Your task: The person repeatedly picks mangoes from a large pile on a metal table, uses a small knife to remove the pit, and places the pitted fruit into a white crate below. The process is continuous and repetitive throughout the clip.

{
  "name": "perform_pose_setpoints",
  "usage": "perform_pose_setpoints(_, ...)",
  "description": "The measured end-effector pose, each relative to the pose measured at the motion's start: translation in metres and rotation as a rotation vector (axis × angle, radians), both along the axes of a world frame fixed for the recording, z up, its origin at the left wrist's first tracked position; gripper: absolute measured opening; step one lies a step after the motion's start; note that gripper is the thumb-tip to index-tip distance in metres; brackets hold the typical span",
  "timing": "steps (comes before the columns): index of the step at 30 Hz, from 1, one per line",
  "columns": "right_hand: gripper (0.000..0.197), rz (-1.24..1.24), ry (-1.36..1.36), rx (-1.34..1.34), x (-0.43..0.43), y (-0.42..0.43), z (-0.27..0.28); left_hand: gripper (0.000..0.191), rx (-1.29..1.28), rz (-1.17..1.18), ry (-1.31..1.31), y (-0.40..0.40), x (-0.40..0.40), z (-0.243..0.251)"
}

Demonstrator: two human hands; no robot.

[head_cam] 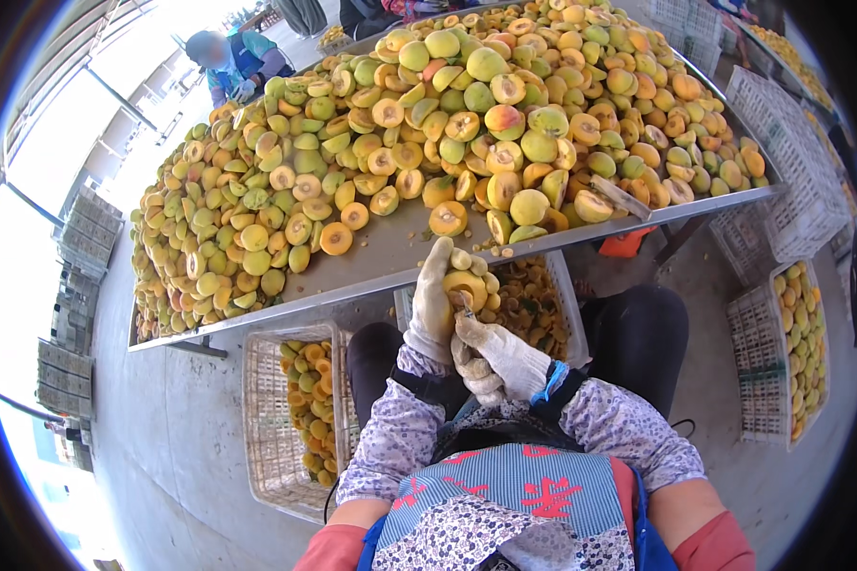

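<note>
In my left hand (435,303), gloved in pale fabric, rests a halved yellow peach or apricot (465,287), cut side towards me. My right hand (496,357), in a whitish knit glove, closes on a small tool (464,305) whose metal tip touches the fruit's middle; the handle is hidden by my fingers. Both hands are just off the near rim of a metal-topped table (371,285). A large heap of halved fruit (400,143), many pieces with stones in them, covers much of the tabletop. A flat wooden-looking piece (620,198) lies at the right front edge.
Below my hands stands a crate (571,314) of fruit pieces. A plastic crate (286,414) with fruit halves is left of my legs; another fruit-filled crate (757,357) stands at the right, near stacked crates (793,157). A co-worker (239,64) is at the table's far left.
</note>
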State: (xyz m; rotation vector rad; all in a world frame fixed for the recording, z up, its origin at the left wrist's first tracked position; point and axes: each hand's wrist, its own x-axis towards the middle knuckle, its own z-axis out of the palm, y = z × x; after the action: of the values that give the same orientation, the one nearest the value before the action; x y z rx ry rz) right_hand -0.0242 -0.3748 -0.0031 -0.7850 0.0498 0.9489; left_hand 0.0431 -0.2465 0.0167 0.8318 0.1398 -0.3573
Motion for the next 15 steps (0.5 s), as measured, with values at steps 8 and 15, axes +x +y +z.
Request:
perform_pose_setpoints(8, 0.045, -0.058, -0.224, -0.214, -0.007, 0.002, -0.015, 0.028, -0.120, 0.180, 0.036, 0.017, 0.016, -0.006)
perform_pose_setpoints(15, 0.043, -0.074, 0.235, 0.056, 0.004, 0.002, -0.007, 0.039, 0.254, 0.589, -0.067, 0.120, -0.013, 0.004)
